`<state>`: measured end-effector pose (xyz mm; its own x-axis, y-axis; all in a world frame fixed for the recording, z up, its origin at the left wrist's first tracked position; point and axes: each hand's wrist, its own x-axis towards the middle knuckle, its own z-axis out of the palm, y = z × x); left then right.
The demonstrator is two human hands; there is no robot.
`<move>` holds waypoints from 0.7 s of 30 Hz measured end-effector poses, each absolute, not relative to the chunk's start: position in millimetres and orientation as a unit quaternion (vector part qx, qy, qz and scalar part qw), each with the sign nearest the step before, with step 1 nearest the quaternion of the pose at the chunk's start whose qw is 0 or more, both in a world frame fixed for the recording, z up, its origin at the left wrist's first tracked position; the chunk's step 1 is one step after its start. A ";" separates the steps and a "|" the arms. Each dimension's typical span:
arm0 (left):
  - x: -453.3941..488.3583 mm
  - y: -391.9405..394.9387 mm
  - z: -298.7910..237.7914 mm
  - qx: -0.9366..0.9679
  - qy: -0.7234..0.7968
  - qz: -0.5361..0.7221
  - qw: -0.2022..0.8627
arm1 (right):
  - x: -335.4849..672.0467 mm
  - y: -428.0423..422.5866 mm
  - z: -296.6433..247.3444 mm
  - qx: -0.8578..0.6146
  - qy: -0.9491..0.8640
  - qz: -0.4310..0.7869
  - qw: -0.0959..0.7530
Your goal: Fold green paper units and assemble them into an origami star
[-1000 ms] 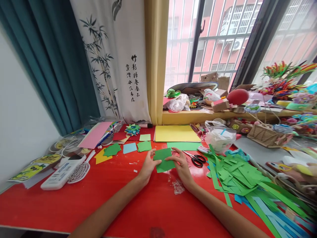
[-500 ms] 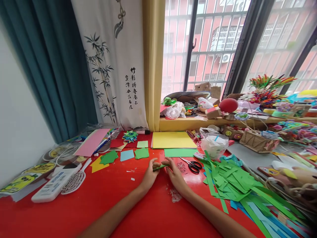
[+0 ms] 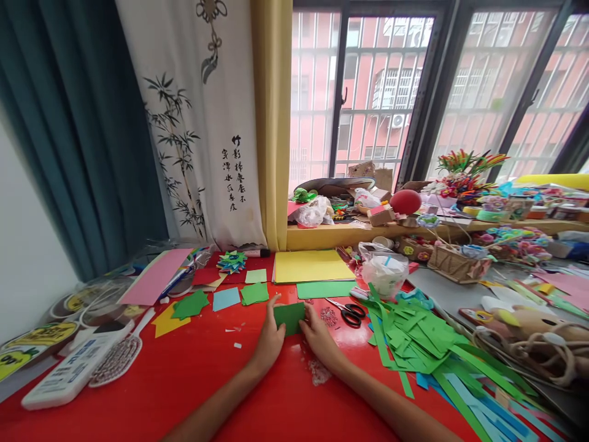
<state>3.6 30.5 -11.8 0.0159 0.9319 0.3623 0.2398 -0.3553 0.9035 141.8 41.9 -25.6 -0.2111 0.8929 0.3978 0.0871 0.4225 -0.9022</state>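
Between my two hands a small dark green piece of paper [image 3: 289, 319] is held up, its flat face toward me. My left hand [image 3: 271, 328] grips its left edge, thumb in front and fingers mostly behind. On the right edge, my right hand [image 3: 317, 331] pinches it between thumb and fingers. Black-handled scissors [image 3: 350, 314] lie just beyond my right hand. Beyond my left hand are a green paper square stack [image 3: 254, 293], a light blue square [image 3: 226, 299] and more green squares [image 3: 189, 305].
Cut green strips [image 3: 423, 331] heap at the right. Yellow sheets [image 3: 313, 267] lie at the back, by a plastic bag-lined cup [image 3: 385, 270]. A hairbrush [image 3: 118, 359] and a white box [image 3: 76, 368] lie at left on the red table [image 3: 207, 380].
The green paper has turned from nearly edge-on to showing its broad face, still in both hands. The camera view has shifted slightly to the right.
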 end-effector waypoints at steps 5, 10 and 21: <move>1.2 28.7 -7.2 0.681 0.461 0.485 0.297 | 142.7 42.2 -27.8 -0.384 -0.670 0.400 0.494; 1.8 25.8 -8.2 0.660 0.463 0.511 0.299 | 142.4 38.0 -22.6 -0.369 -0.657 0.399 0.522; -1.8 46.8 -26.1 0.585 0.429 0.560 0.399 | 144.5 35.6 -16.9 -0.389 -0.683 0.354 0.507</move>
<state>-1.8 46.8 -26.1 0.0047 0.9495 0.3137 0.0543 -0.3135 0.9480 144.5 35.6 -16.9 -0.1834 0.8903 0.4169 0.1719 0.4466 -0.8781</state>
